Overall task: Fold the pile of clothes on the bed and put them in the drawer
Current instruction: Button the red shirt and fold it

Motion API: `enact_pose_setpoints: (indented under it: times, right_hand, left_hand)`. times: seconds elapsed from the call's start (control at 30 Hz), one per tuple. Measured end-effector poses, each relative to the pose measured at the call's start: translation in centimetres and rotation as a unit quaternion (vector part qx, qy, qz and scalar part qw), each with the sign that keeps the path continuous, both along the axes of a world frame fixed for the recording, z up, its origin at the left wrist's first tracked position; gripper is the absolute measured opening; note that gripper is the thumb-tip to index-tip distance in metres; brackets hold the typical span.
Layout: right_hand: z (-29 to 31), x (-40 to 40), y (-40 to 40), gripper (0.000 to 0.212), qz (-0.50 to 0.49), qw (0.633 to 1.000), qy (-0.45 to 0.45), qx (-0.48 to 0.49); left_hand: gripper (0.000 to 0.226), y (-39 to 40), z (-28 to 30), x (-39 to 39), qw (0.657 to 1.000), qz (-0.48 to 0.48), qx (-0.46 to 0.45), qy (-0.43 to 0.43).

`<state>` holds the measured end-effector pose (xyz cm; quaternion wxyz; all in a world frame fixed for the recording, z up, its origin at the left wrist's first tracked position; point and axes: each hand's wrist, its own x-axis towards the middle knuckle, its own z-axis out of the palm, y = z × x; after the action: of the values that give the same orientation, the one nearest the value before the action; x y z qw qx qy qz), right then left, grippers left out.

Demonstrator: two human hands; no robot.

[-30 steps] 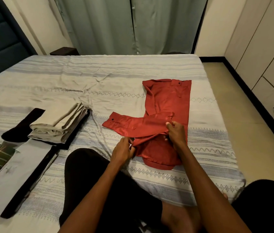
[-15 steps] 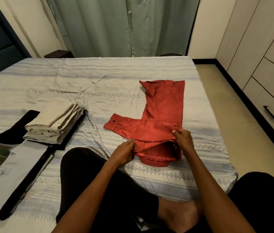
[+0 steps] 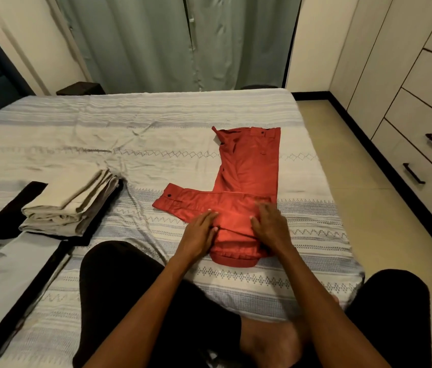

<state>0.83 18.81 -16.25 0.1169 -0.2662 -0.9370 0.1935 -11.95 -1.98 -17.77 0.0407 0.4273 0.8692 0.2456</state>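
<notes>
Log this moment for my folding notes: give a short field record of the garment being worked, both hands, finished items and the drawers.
garment: red cotton trousers, on the striped bedspread, one leg folded across toward the left
left hand: flat, pressing the fold
right hand: flat, pressing the fold
folded: stack of beige folded clothes at the left, lying on a black garment
drawers: cream drawers with dark handles at the right, closed

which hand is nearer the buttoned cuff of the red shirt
Left. The left hand presses the sleeve just short of the cuff; the right hand lies farther along, away from it.
</notes>
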Motion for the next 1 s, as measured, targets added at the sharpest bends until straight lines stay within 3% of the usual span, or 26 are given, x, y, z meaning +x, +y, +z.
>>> enact_pose_setpoints:
  times: [0.1,0.17,0.3,0.43,0.5,0.6,0.67,0.7,0.73,0.8,0.9,1.0]
  right_hand:
    - [-1.9,-0.4,-0.6,0.060,0.075,0.986,-0.143,-0.029]
    - [-2.9,-0.2,-0.7,0.060,0.074,0.982,-0.165,-0.052]
    - [-3.0,-0.9,0.0,0.057,0.048,0.998,-0.037,-0.031]
    - [-1.9,-3.5,0.7,0.058,0.047,0.998,0.029,-0.021]
    - [-1.1,-4.7,1.0,0.057,0.046,0.998,0.020,-0.026]
    - [-0.8,-6.4,2.1,0.055,0.057,0.997,-0.052,-0.019]
    - [-1.0,-7.4,2.8,0.049,0.073,0.993,-0.095,-0.010]
    - [-1.1,-7.8,3.0,0.046,0.075,0.992,-0.099,-0.008]
    - [-1.1,-8.1,3.2,0.045,0.073,0.993,-0.089,-0.006]
    - [-0.6,-9.1,3.4,0.041,0.064,0.996,-0.061,-0.016]
    - [0.1,-11.0,3.8,0.038,0.076,0.995,-0.053,-0.023]
    - [0.3,-13.6,4.3,0.038,0.083,0.991,-0.101,-0.006]
  left_hand:
    - [0.059,0.5,-1.7,0.6,0.990,-0.026,-0.120,-0.073]
    - [0.058,0.2,-2.1,0.9,0.987,-0.026,-0.119,-0.103]
    - [0.034,0.2,0.1,0.7,0.985,0.036,0.111,-0.130]
    - [0.015,0.6,1.1,-2.5,0.948,0.228,0.185,-0.121]
    - [0.023,0.5,0.1,-6.0,0.901,0.336,0.185,-0.206]
    - [0.060,-0.1,-0.3,-10.3,0.747,0.453,0.238,-0.424]
    - [0.062,0.0,0.6,-11.2,0.691,0.475,0.258,-0.480]
    - [0.063,0.2,0.8,-11.4,0.683,0.489,0.249,-0.483]
    - [0.062,0.3,1.3,-11.2,0.695,0.510,0.226,-0.454]
    - [0.055,0.8,1.5,-11.1,0.753,0.528,0.181,-0.349]
    - [0.025,2.8,2.0,-10.8,0.838,0.433,0.190,-0.271]
    - [0.015,5.7,2.5,-11.7,0.885,0.338,0.217,-0.233]
